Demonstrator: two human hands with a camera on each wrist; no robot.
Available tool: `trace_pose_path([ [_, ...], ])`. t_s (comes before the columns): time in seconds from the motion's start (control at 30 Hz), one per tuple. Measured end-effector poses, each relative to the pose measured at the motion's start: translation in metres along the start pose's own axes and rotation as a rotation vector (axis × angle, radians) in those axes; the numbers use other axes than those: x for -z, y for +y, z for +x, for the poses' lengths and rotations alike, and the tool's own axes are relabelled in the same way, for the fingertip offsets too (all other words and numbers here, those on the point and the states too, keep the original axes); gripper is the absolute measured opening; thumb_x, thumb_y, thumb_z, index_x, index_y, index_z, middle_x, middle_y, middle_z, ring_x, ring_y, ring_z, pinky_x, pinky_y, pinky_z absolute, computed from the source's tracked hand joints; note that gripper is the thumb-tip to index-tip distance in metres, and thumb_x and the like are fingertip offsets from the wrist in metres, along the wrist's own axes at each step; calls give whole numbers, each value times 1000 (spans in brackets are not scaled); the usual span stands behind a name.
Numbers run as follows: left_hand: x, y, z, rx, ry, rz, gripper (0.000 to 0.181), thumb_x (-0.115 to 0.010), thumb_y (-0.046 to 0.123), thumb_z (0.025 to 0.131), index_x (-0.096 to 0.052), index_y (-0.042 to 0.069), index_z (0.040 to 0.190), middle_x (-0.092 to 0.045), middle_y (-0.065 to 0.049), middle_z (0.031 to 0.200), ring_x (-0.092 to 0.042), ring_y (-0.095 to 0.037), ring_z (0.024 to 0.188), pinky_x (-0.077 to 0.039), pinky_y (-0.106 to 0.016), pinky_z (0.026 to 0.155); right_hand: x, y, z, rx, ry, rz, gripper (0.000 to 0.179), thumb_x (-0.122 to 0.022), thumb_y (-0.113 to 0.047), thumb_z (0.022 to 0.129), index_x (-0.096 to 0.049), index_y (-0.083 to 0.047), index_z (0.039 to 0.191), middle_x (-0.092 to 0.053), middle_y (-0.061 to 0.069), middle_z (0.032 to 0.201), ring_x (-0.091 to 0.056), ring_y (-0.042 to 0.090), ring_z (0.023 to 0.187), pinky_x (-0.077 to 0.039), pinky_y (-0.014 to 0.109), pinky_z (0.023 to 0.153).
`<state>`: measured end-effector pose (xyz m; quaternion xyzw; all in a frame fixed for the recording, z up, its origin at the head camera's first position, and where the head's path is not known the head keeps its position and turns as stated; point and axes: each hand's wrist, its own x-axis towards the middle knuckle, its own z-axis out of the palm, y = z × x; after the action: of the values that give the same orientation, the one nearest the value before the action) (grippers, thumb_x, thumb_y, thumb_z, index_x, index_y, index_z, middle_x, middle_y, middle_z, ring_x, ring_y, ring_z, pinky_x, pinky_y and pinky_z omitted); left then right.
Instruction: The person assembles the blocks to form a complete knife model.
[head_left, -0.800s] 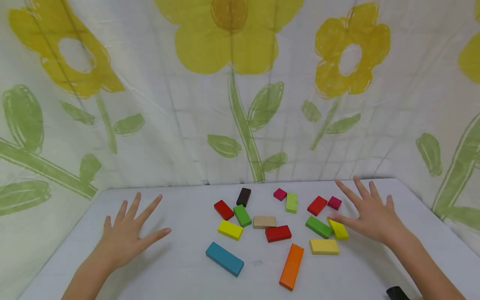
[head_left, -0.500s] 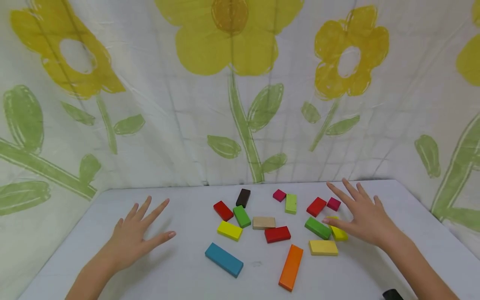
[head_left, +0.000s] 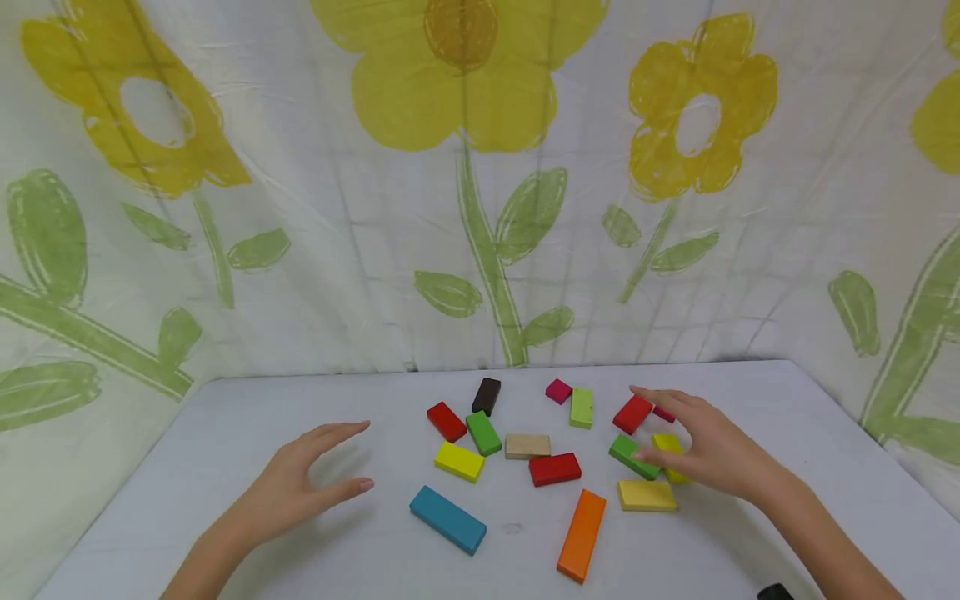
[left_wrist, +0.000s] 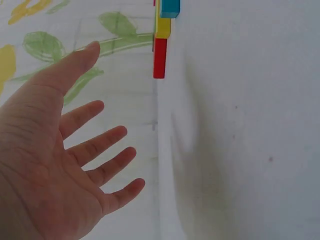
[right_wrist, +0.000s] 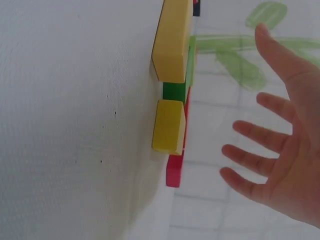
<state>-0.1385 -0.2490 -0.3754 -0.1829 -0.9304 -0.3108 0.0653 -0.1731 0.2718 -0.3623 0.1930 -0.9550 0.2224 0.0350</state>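
My left hand (head_left: pixel 288 487) hovers above the table left of the blocks, thumb and fingers apart, holding nothing. Nearest to it are a blue block (head_left: pixel 448 520) and a yellow block (head_left: pixel 459 462). Over the right-hand blocks hovers my right hand (head_left: pixel 712 446), also holding nothing. In the head view it partly covers a crimson cube (head_left: pixel 664 413), a bright yellow block (head_left: pixel 670 457) and a green block (head_left: pixel 634 457). A pale yellow block (head_left: pixel 647 496) lies just in front of it, and a red block (head_left: pixel 632 414) beyond its fingers. The right wrist view shows spread fingers (right_wrist: pixel 255 160) apart from the blocks.
Mid-table lie an orange block (head_left: pixel 582 536), a red block (head_left: pixel 555 469), a beige block (head_left: pixel 527 446), a dark brown block (head_left: pixel 487 396) and several others. A flower-print curtain (head_left: pixel 360 250) hangs behind the white table (head_left: pixel 360 558). A black object (head_left: pixel 775 592) shows at the lower right.
Both hands have moved inward toward the blocks and turned, so the fingers that were widely spread now overlap in the head view. The blocks have stayed in place.
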Motion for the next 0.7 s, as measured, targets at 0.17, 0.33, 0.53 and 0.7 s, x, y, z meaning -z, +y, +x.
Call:
trace_pose_path([
  [0.17,-8,-2,2,-37,-14,-64,58,-85,40,90,-69,17,140,-71,1,134,-67,-29,119,-57,-51,97,-2,-2,0,41,-10,92,81,-88,-46,84,-58,-9,149,-63,16,144,-62,40,121,-57,62,95],
  [0.33,-14,1,7,-45,-77,-163,52,-83,37,92,-70,14,137,-73,0,132,-66,-27,113,-58,-38,92,-4,-4,2,82,-12,121,73,-90,-40,84,-62,-8,144,-68,12,139,-66,31,112,-59,51,89],
  [0.53,-20,6,18,-6,-194,-315,45,-80,28,96,-70,9,135,-72,-8,132,-67,-29,114,-58,-33,92,-5,-10,9,182,-6,167,58,-89,-35,86,-68,-10,135,-74,6,125,-68,25,101,-59,36,82],
  [0.7,-28,9,26,19,-280,-422,39,-79,23,97,-72,6,131,-73,-12,128,-67,-30,114,-57,-25,92,-8,-16,13,242,-45,264,48,-86,-30,90,-70,-10,130,-74,7,120,-69,22,100,-58,33,82],
])
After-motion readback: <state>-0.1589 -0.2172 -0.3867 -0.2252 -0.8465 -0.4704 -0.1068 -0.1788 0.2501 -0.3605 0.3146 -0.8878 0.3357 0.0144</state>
